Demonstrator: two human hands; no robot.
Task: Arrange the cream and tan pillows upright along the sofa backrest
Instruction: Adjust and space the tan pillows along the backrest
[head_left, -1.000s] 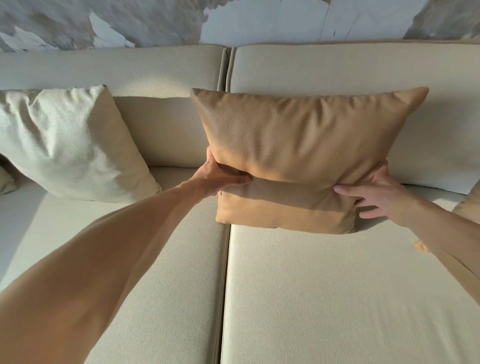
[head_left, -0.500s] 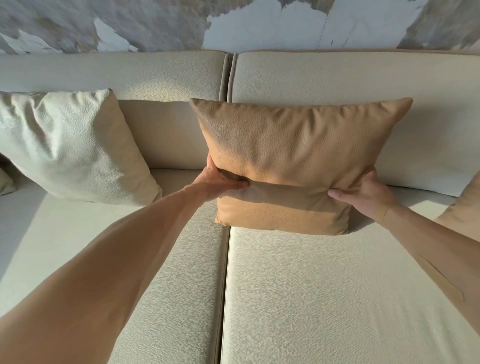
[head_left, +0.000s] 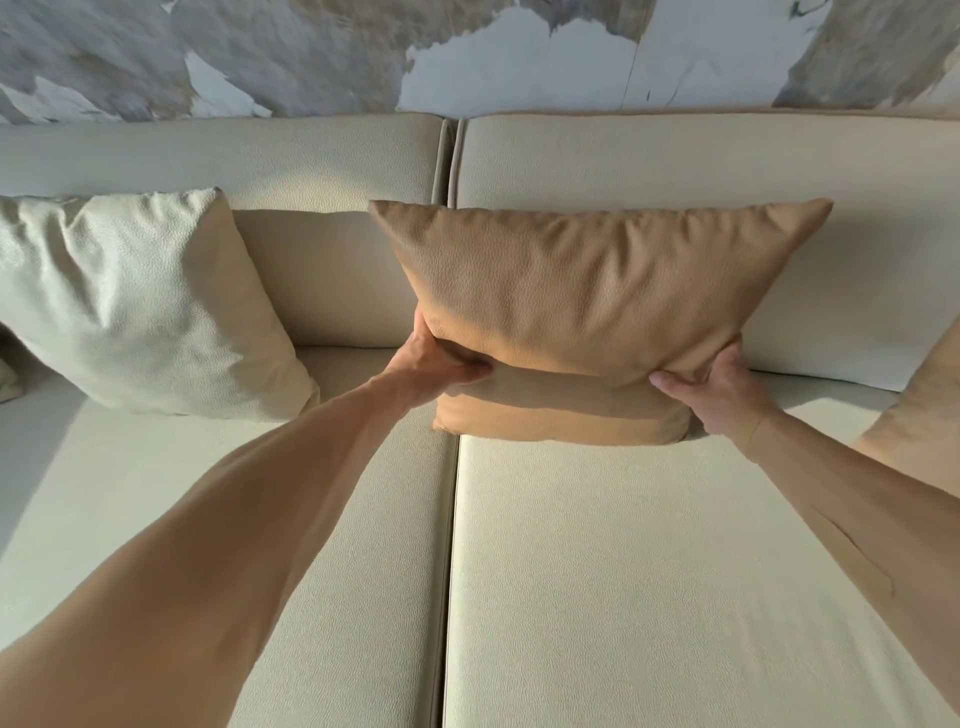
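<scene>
A tan pillow (head_left: 582, 301) stands upright on the cream sofa, leaning against the backrest (head_left: 675, 156) just right of the seam between the two cushions. My left hand (head_left: 441, 361) grips its lower left side, thumb pressed into the front. My right hand (head_left: 717, 387) holds its lower right side. A cream pillow (head_left: 135, 306) leans upright against the backrest at the left, apart from both hands. A second tan pillow (head_left: 919, 415) shows only partly at the right edge.
The sofa seat (head_left: 623, 571) has two wide cushions with a seam down the middle. A mottled grey and white wall (head_left: 311, 52) rises behind the backrest. A bit of another cushion (head_left: 8, 379) peeks in at the far left.
The tan pillow has been drawn slightly lower and squarer against the backrest. My right hand has closed in on its lower right side. The view has tilted down a little.
</scene>
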